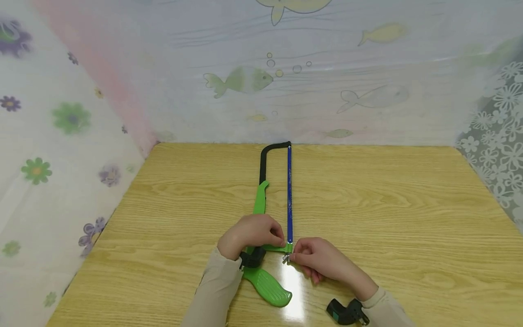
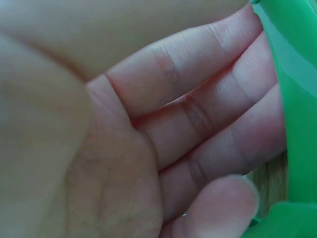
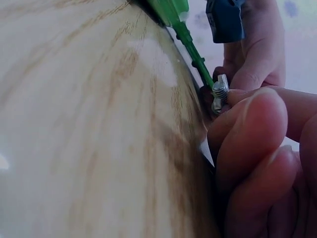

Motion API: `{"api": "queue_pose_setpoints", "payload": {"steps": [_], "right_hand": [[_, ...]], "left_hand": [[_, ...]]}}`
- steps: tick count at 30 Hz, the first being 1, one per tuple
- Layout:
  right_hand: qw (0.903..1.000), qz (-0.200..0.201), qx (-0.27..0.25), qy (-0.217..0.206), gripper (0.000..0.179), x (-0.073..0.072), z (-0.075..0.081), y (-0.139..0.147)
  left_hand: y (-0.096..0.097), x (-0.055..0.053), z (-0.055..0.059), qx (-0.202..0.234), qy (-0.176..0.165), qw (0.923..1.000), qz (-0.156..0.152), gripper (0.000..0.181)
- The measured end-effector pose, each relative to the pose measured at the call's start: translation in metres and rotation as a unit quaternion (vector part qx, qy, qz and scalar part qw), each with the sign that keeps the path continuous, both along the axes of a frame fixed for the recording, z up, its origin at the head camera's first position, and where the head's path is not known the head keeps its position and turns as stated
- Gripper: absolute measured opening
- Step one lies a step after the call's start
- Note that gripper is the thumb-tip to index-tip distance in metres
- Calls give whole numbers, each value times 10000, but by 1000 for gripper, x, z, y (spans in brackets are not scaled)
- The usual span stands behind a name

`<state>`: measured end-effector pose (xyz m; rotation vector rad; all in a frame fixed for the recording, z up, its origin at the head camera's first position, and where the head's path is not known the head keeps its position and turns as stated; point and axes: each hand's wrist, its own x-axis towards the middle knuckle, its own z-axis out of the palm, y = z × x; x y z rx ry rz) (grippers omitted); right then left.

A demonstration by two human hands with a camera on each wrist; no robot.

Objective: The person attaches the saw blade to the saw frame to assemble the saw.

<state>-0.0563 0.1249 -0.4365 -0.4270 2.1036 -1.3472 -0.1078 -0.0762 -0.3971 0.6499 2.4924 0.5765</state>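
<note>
A hacksaw lies on the table with its black bow at the far end and its green handle toward me. Its blue blade runs along the right side. My left hand holds the green frame near the blade's near end; in the left wrist view its curled fingers meet the green plastic. At the blade's near end is a metal wing nut, pinched by my right hand. The right wrist view shows the wing nut on its thread beside the fingertips.
The hacksaw rests on a wood-grain table. Behind it hangs a pale sheet printed with fish, and a flowered sheet hangs at left. Black wrist devices sit at both wrists.
</note>
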Motion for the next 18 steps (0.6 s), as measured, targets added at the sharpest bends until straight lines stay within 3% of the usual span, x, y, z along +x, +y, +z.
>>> {"api": "queue_pose_setpoints", "payload": {"steps": [18], "right_hand": [[9997, 97, -192, -109, 30, 0, 0, 2]], "left_hand": [[0, 1, 3, 45, -47, 10000, 6, 8]]}}
